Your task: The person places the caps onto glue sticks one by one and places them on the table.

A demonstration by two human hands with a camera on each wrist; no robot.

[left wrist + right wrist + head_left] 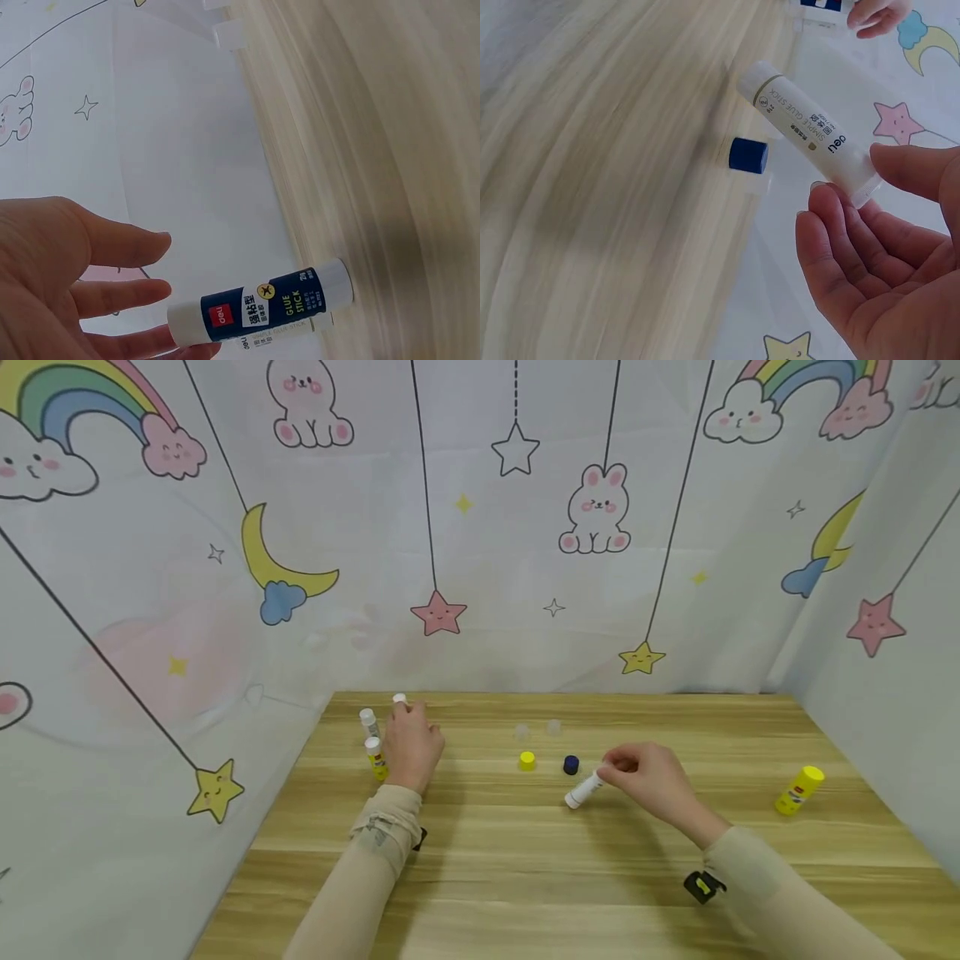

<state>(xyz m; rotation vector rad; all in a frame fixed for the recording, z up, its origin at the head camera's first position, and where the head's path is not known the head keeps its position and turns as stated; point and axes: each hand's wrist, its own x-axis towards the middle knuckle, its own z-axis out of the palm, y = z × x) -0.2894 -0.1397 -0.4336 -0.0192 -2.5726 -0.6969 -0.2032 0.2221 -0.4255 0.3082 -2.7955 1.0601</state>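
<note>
My right hand (660, 781) pinches the upper end of a white glue stick (814, 131) between thumb and fingers. The stick tilts, its lower end near the tabletop. At the left, my left hand (411, 747) is beside a navy glue stick with white ends (259, 304) that stands on the table. Its thumb is apart from the stick, and some fingertips are partly behind the stick's upper end. Left of this hand stand another white glue stick (369, 724) and a yellow glue stick (377, 760).
Between the hands sit a yellow cap (527, 762), a navy cap (572, 765) and two clear caps, one left (522, 732) and one right (553, 727). Another yellow glue stick (800, 791) stands tilted-looking at far right. A patterned curtain (510, 552) hangs behind the wooden table (510, 877).
</note>
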